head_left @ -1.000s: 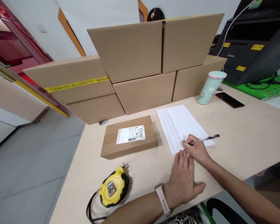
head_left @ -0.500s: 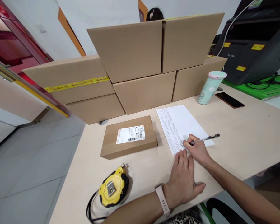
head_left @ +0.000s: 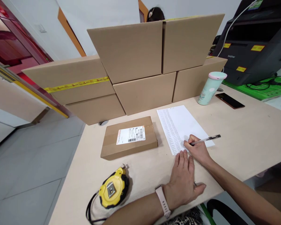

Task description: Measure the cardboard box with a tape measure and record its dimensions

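Observation:
A pen (head_left: 209, 138) sits in the closed fingers of my right hand (head_left: 198, 151), its tip hidden against a printed sheet of paper (head_left: 182, 122). Columns of small print run down the sheet's left part. My left hand (head_left: 183, 178) lies flat, fingers stretched out, with its fingertips at the paper's lower edge; a pink watch band circles that wrist. Left of the paper lies a flat cardboard parcel (head_left: 128, 150) with a white shipping label (head_left: 131, 135). A yellow and black tape measure (head_left: 113, 189) rests near my left forearm.
Stacked cardboard boxes (head_left: 145, 92) line the back of the table (head_left: 253, 137). A mint tumbler (head_left: 210, 89) and a phone (head_left: 230, 100) stand and lie at the right. Behind them is a black printer (head_left: 245, 56). A person's head (head_left: 155, 14) shows above the boxes.

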{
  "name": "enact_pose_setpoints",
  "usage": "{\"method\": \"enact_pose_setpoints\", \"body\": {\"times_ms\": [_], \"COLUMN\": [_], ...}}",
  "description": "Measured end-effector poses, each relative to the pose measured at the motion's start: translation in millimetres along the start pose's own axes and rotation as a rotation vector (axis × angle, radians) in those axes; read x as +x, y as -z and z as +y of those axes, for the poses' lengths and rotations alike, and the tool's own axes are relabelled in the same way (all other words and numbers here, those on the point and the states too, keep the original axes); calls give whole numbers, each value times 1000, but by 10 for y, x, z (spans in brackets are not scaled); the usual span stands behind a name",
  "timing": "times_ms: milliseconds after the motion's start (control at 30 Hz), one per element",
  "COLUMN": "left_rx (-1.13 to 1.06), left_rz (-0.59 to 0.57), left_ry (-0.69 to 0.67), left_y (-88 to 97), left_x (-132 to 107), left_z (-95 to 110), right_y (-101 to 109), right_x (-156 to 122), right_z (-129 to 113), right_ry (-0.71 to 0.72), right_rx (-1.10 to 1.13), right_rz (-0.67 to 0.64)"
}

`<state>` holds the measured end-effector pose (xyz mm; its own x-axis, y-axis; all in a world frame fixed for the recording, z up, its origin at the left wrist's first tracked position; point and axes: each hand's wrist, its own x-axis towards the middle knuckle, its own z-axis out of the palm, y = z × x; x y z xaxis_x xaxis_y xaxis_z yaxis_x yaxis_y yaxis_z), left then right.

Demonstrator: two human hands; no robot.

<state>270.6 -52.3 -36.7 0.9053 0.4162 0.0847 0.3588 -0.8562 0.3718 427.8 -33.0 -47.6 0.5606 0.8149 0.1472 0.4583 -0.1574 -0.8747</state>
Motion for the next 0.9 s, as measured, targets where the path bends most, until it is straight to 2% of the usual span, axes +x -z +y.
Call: {"method": "enact_pose_setpoints", "body": {"times_ms": [900], "left_rx": [-64], "left_rz": [-12], "left_ry": [4], "left_y": [3], "left_x": [-2], "left_z": [1], "right_y": [-4], "right_x": [9], "right_z": [18], "right_ry": [-10], "right_rx": [-4], "right_rz": [18]}}
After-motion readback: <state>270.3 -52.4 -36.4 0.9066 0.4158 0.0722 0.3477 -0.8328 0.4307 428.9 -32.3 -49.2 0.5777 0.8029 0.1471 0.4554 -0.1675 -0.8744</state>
